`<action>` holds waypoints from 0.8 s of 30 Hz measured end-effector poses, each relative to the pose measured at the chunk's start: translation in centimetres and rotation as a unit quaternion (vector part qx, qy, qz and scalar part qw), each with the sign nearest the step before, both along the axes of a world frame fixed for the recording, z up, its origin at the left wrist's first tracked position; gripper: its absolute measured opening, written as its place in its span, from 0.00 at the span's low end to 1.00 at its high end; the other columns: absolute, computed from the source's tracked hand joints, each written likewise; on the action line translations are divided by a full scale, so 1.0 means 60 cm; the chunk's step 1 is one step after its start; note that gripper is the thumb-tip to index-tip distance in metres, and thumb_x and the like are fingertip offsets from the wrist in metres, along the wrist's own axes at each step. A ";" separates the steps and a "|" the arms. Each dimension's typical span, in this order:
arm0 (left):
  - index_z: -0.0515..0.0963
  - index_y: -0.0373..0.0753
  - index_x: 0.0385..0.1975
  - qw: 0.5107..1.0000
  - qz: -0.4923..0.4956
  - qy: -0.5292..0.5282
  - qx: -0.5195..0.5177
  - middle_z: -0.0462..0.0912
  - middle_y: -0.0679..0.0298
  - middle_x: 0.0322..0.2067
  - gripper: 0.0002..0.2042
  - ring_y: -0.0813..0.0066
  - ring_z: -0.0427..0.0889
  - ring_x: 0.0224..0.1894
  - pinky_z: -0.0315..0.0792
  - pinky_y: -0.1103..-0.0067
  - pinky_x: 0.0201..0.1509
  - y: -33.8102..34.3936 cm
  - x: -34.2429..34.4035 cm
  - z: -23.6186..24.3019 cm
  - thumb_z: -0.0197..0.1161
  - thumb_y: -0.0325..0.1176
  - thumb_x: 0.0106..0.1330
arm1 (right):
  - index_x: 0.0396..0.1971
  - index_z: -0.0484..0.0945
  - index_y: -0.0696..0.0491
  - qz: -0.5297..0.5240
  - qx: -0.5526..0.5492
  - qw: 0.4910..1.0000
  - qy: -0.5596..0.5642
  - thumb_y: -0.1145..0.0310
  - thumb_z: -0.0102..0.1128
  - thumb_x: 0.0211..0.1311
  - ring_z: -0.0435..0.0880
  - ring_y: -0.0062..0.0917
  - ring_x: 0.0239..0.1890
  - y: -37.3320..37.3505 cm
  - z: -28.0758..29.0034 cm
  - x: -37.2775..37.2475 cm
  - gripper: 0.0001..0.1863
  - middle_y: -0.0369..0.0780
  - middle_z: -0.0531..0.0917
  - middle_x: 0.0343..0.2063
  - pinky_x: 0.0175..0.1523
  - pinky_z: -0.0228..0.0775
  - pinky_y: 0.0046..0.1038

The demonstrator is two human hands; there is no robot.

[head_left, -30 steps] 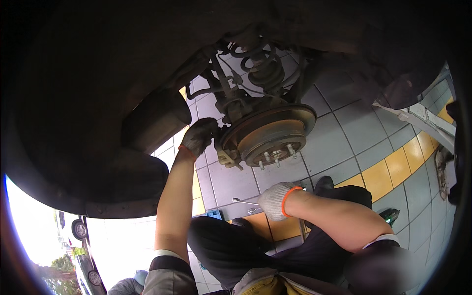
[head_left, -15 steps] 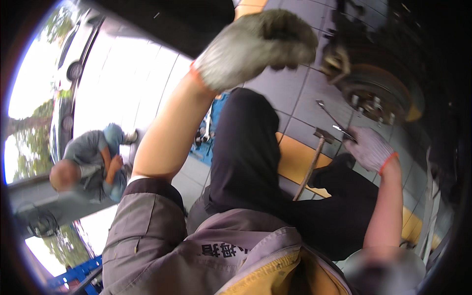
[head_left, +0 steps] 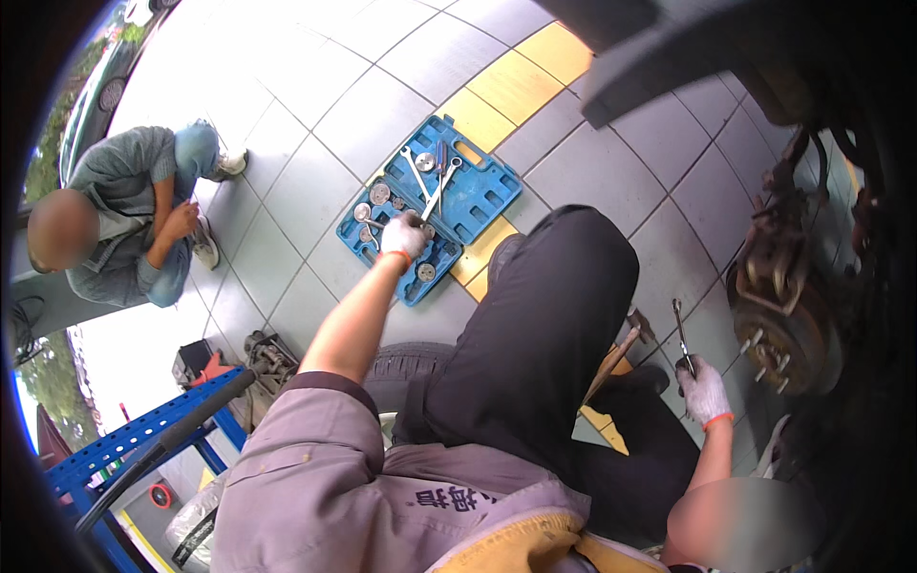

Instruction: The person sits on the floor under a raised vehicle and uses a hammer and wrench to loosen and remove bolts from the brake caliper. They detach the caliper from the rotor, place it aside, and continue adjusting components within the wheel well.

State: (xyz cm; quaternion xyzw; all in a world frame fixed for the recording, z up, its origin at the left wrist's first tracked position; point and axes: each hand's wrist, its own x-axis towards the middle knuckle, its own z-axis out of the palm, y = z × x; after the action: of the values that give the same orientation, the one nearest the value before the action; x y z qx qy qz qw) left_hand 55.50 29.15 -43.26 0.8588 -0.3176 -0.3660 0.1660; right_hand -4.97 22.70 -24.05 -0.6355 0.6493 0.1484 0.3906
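Observation:
My left hand (head_left: 406, 236), in a whitish work glove, reaches down into an open blue tool case (head_left: 497, 205) on the floor. Its fingers close on the lower end of a silver combination wrench (head_left: 441, 191) that slants across the case. Beside that lie another wrench (head_left: 415, 172), a screwdriver (head_left: 440, 157) and several round metal discs (head_left: 380, 195). On the right, my gloved right hand (head_left: 705, 390) grips a slim metal wrench (head_left: 681, 329), its head pointing away from me. A hammer (head_left: 609, 365) with a wooden handle lies between my legs, partly hidden by my knee.
A bare wheel hub with studs and a brake disc (head_left: 788, 349) stands at the right, below dark car bodywork (head_left: 659, 76). Another person (head_left: 143, 215) crouches at the left. A tyre (head_left: 411, 368) lies beside my leg, and a blue metal frame (head_left: 143, 454) stands lower left.
My left hand has gone from raised in front of me down into the tool case. The view has swung left, bringing the whole case in. My right hand still holds its wrench.

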 end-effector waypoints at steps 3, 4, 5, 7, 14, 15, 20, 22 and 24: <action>0.85 0.39 0.40 0.992 -0.072 -0.096 -0.027 0.86 0.45 0.42 0.10 0.45 0.86 0.46 0.79 0.60 0.54 0.026 -0.075 -0.126 0.62 0.30 0.62 | 0.46 0.80 0.58 -0.066 -0.026 0.997 -0.017 0.65 0.58 0.72 0.78 0.21 0.26 0.000 -0.005 0.013 0.12 0.38 0.81 0.25 0.35 0.73 0.30; 0.84 0.39 0.40 0.987 -0.083 -0.124 -0.061 0.85 0.45 0.41 0.09 0.44 0.85 0.46 0.79 0.59 0.53 0.016 -0.093 -0.152 0.60 0.30 0.63 | 0.46 0.80 0.58 -0.086 -0.032 0.996 -0.020 0.65 0.58 0.73 0.78 0.21 0.26 -0.001 -0.003 0.020 0.12 0.37 0.81 0.26 0.35 0.73 0.30; 0.83 0.39 0.40 0.980 -0.091 -0.149 -0.091 0.84 0.44 0.41 0.09 0.43 0.85 0.45 0.79 0.58 0.51 -0.001 -0.105 -0.170 0.59 0.29 0.64 | 0.46 0.81 0.58 -0.104 -0.034 0.994 -0.028 0.65 0.58 0.74 0.78 0.20 0.26 -0.004 0.001 0.027 0.12 0.37 0.80 0.26 0.35 0.73 0.29; 0.80 0.41 0.45 0.970 -0.124 -0.180 -0.110 0.81 0.45 0.43 0.10 0.43 0.85 0.44 0.80 0.57 0.50 -0.047 -0.107 -0.186 0.56 0.28 0.67 | 0.45 0.80 0.58 -0.093 -0.047 0.995 -0.009 0.66 0.57 0.74 0.81 0.27 0.25 -0.011 0.011 0.045 0.11 0.43 0.82 0.23 0.36 0.74 0.33; 0.79 0.40 0.57 0.977 -0.129 -0.168 -0.026 0.77 0.43 0.60 0.18 0.43 0.83 0.56 0.79 0.60 0.60 -0.168 -0.051 -0.104 0.60 0.35 0.69 | 0.47 0.81 0.57 -0.021 -0.049 0.996 0.071 0.65 0.58 0.73 0.83 0.31 0.26 -0.031 0.039 0.091 0.13 0.44 0.84 0.25 0.38 0.76 0.35; 0.80 0.39 0.55 0.982 -0.047 -0.143 -0.116 0.81 0.44 0.55 0.18 0.43 0.83 0.56 0.77 0.61 0.61 -0.177 -0.047 -0.069 0.64 0.37 0.66 | 0.47 0.81 0.57 -0.036 -0.039 0.998 0.037 0.64 0.58 0.72 0.83 0.32 0.28 -0.030 0.042 0.093 0.13 0.45 0.84 0.26 0.39 0.76 0.35; 0.83 0.34 0.48 0.950 -0.118 0.034 -0.289 0.87 0.52 0.43 0.13 0.58 0.88 0.45 0.80 0.68 0.51 -0.196 -0.058 0.188 0.65 0.34 0.71 | 0.47 0.81 0.56 -0.100 -0.083 0.991 -0.006 0.59 0.57 0.73 0.81 0.23 0.32 -0.044 0.058 0.097 0.16 0.38 0.82 0.29 0.41 0.74 0.30; 0.83 0.33 0.47 0.937 -0.127 0.115 -0.306 0.86 0.51 0.43 0.11 0.59 0.87 0.45 0.80 0.70 0.52 -0.177 -0.102 0.311 0.65 0.33 0.70 | 0.47 0.81 0.57 -0.051 -0.085 0.995 -0.030 0.57 0.55 0.75 0.82 0.32 0.35 -0.061 0.071 0.102 0.17 0.42 0.83 0.31 0.45 0.74 0.34; 0.83 0.33 0.46 0.896 -0.212 0.114 -0.372 0.85 0.52 0.41 0.10 0.60 0.87 0.43 0.80 0.71 0.51 -0.172 -0.154 0.416 0.65 0.30 0.70 | 0.47 0.80 0.57 -0.014 -0.062 0.997 -0.047 0.57 0.53 0.76 0.84 0.41 0.39 -0.080 0.086 0.114 0.18 0.48 0.84 0.34 0.49 0.74 0.38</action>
State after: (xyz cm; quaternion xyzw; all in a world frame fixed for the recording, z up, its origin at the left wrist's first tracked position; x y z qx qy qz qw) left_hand 46.23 18.81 -18.29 0.5988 -0.5843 -0.3434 0.4267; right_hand 1.87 17.93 -18.88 -0.6554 0.6472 0.0724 0.3825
